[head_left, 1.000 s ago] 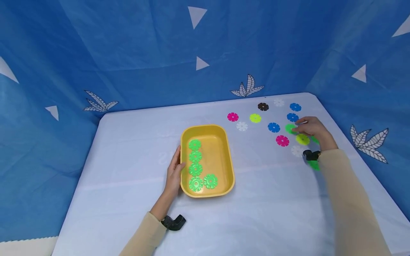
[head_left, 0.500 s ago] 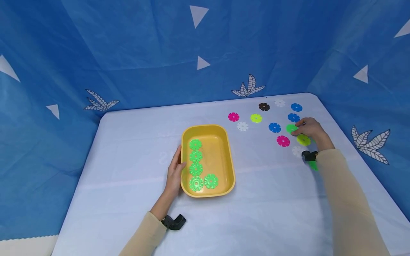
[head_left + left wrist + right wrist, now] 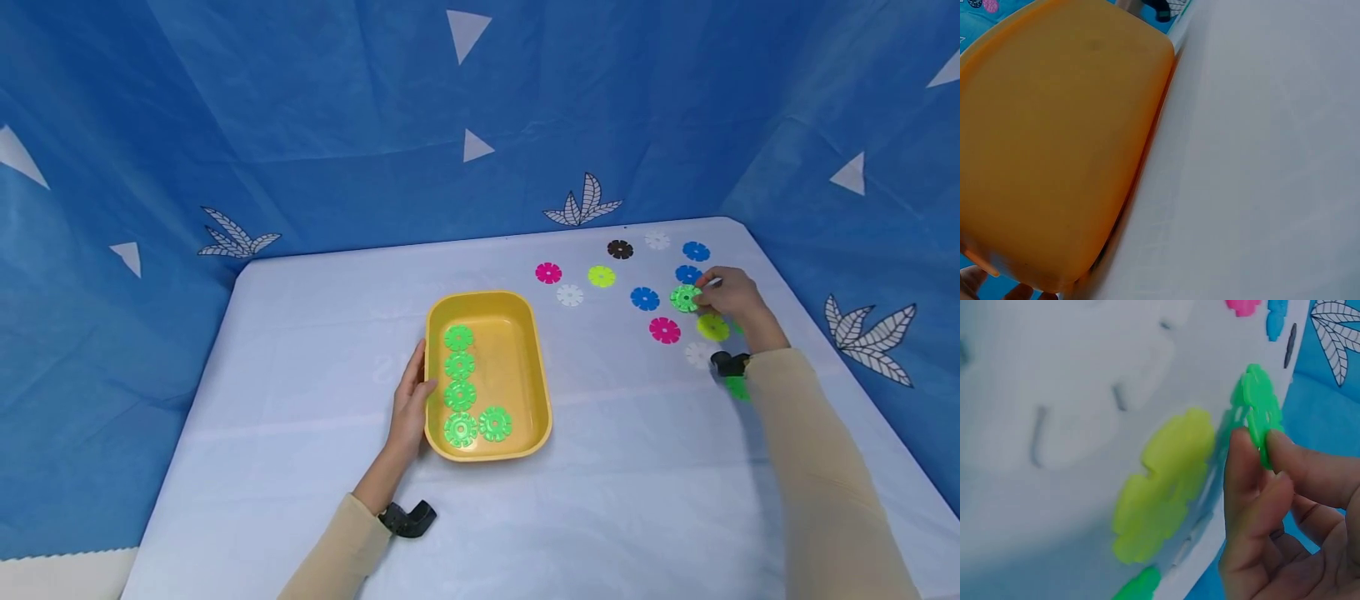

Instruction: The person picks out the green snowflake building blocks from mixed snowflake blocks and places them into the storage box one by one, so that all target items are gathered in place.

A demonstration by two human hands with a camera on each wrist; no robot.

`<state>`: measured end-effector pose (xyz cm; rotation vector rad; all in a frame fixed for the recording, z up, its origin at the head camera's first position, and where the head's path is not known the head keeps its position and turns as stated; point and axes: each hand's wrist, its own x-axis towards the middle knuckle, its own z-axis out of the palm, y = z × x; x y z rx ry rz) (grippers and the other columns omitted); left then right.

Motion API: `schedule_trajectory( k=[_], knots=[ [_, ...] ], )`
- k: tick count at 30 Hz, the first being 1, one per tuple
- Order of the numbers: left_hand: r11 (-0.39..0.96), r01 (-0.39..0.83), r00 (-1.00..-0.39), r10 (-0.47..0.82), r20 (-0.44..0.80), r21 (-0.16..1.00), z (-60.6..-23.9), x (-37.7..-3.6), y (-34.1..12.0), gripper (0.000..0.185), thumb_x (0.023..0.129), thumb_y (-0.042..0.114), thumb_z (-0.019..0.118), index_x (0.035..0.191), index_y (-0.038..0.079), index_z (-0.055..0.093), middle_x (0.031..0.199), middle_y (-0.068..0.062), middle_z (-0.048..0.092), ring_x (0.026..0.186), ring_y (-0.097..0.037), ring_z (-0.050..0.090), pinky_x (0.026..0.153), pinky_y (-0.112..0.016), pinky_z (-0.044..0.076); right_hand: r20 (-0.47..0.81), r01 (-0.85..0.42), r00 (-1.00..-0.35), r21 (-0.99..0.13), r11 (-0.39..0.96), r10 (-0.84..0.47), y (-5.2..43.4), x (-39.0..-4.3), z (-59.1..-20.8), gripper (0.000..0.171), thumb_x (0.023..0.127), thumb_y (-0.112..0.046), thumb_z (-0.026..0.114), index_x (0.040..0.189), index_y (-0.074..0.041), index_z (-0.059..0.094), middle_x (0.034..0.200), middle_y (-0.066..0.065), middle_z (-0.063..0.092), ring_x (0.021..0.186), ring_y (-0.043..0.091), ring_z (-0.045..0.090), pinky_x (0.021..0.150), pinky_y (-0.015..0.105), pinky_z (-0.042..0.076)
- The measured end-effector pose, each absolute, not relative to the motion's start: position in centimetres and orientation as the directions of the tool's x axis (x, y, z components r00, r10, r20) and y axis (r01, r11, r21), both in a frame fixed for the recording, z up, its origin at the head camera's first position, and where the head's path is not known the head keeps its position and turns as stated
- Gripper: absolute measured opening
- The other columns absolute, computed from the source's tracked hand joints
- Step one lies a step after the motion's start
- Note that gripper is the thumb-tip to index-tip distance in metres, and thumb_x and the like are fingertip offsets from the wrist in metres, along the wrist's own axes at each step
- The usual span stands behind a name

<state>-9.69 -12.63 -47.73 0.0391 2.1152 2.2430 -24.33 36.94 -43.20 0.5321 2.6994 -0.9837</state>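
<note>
Head view: I see the left hand [image 3: 407, 410] gripping the yellow tray [image 3: 513, 371]. Right hand [image 3: 735, 298] pinches a green disc [image 3: 683, 298].

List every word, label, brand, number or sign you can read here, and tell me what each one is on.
No text can be read.
White tablecloth: faint letter-like marks left of the yellow tray, too faint to read.
Yellow tray, green discs, other coloured discs: no lettering I can make out.
Blue backdrop: printed leaves and triangles, no readable words.
</note>
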Motion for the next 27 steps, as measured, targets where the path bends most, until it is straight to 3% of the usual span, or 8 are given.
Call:
schedule_trajectory(
  k=[9,12,15,19,23,27],
  knots=[
    [-0.06,-0.029,-0.998,0.059,-0.025,0.998,-47.8,-9.7,-12.7,0.062,0.1,0.008,0.037,0.158,0.021,0.019,0.164,0.001,0.015,0.151,-0.02,0.018,0.105,-0.006,0.03,-0.253,0.321,-0.946,-0.672,0.667,0.201,37.4,-25.5,-43.6,0.035,0.089,-0.013,0.069,0.116,0.004,0.054,0.095,0.016,0.054,0.067,0.014,0.063,0.048,0.028,0.051],
    [-0.057,-0.032,-0.998,0.057,-0.029,0.998,-47.7,-9.8,-12.7,0.062,0.1,0.008,0.037,0.158,0.02,0.019,0.164,0.001,0.015,0.151,-0.02,0.018,0.11,-0.012,0.029,-0.259,0.274,-0.958,-0.693,0.667,0.125,35.1,-25.2,-42.4,0.036,0.091,-0.013,0.068,0.119,0.005,0.053,0.096,0.014,0.053,0.075,0.015,0.063,0.055,0.024,0.054],
    [-0.057,-0.033,-0.998,0.059,-0.029,0.998,-47.7,-9.8,-12.7,0.062,0.1,0.008,0.037,0.158,0.019,0.019,0.165,0.001,0.015,0.151,-0.02,0.017,0.118,-0.025,0.026,-0.28,0.235,-0.959,-0.702,0.673,0.043,31.6,-24.1,-40.2,0.037,0.092,-0.012,0.066,0.121,0.006,0.052,0.098,0.014,0.052,0.082,0.021,0.063,0.066,0.022,0.055],
    [-0.066,-0.027,-0.998,0.064,-0.023,0.997,-47.6,-9.7,-12.7,0.062,0.1,0.006,0.036,0.158,0.017,0.018,0.165,0.001,0.014,0.151,-0.02,0.015,0.12,-0.041,0.019,-0.279,0.139,-0.955,-0.73,0.669,-0.105,27.3,-23.0,-38.3,0.033,0.092,-0.011,0.067,0.117,0.005,0.055,0.098,0.012,0.053,0.081,0.021,0.064,0.07,0.025,0.057],
    [-0.067,-0.019,-0.998,0.065,-0.015,0.998,-47.7,-9.7,-12.7,0.062,0.1,0.005,0.035,0.158,0.015,0.017,0.165,-0.002,0.013,0.151,-0.022,0.015,0.12,-0.044,0.018,-0.253,0.023,-0.933,-0.751,0.66,-0.255,23.4,-22.2,-37.4,0.026,0.09,-0.009,0.068,0.112,0.002,0.059,0.099,0.013,0.055,0.083,0.023,0.063,0.071,0.028,0.057],
    [-0.069,-0.016,-0.998,0.067,-0.011,0.998,-47.7,-9.7,-12.7,0.062,0.1,0.004,0.035,0.158,0.014,0.017,0.165,-0.002,0.013,0.152,-0.022,0.014,0.121,-0.044,0.018,-0.218,-0.081,-0.893,-0.782,0.618,-0.393,19.8,-21.4,-36.7,0.019,0.091,-0.006,0.067,0.107,0.0,0.06,0.098,0.015,0.057,0.085,0.034,0.063,0.07,0.03,0.057]
  ],
)
